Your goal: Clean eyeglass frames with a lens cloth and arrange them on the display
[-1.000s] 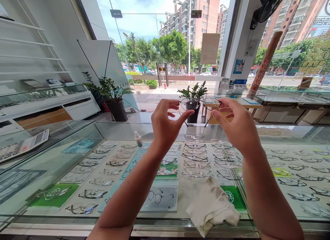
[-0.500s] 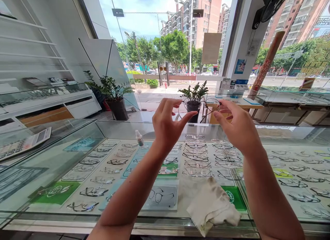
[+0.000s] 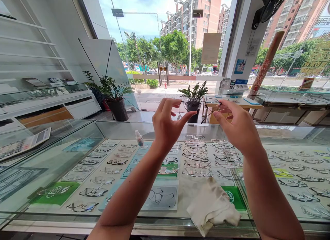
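Note:
A pair of round, thin-rimmed eyeglasses [image 3: 212, 99] is held up in the air over the far side of the glass counter. The fingers of my left hand [image 3: 168, 121] grip its left edge, with the thumb stretched out below the lens. On the other edge, my right hand [image 3: 235, 124] pinches the frame between thumb and fingers. One dark temple hangs below the right lens. Below my hands, a pale cleaning cloth [image 3: 211, 205] lies crumpled on the counter top, and a small white spray bottle [image 3: 139, 138] stands upright farther back.
Under the glass of the display counter [image 3: 123, 128] lie rows of eyeglasses [image 3: 196, 153]. A calculator [image 3: 38, 138] rests at the left. Beyond the counter are potted plants [image 3: 117, 107], a low wooden table [image 3: 239, 101] and a glass front facing the street.
The eyeglasses stay raised between both hands, nearly still. Their temples have shifted slightly behind the lenses. The cloth and bottle have not moved.

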Demonstrator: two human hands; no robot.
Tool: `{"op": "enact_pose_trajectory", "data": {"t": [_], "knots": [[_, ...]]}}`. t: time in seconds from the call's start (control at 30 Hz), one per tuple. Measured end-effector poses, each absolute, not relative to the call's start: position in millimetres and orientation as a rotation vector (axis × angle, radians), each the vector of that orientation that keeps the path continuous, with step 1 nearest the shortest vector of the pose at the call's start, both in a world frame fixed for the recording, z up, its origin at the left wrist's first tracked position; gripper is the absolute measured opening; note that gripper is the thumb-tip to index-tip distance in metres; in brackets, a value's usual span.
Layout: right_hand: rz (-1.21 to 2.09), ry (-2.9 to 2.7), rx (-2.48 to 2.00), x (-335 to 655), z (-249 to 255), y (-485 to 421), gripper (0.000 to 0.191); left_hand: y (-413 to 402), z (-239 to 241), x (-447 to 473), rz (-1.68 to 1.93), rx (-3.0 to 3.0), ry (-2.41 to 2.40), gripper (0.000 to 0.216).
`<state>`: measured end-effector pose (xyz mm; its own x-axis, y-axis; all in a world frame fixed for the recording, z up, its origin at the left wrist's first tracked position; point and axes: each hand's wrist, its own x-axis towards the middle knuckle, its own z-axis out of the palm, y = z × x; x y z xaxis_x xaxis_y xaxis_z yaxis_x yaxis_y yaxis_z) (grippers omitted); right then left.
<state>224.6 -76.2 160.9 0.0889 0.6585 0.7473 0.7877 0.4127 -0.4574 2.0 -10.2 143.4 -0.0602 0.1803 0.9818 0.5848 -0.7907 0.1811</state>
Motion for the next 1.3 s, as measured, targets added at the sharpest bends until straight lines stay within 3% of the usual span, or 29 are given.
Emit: {"op": "enact_pose_trajectory", "data": {"t": [1.3], "knots": [[-0.201, -1.556, -1.183, 225.7, 164.2, -77.4, 0.04, 0.6, 141.0, 1.6, -2.115, -2.095, -0.918, 0.048]]}}
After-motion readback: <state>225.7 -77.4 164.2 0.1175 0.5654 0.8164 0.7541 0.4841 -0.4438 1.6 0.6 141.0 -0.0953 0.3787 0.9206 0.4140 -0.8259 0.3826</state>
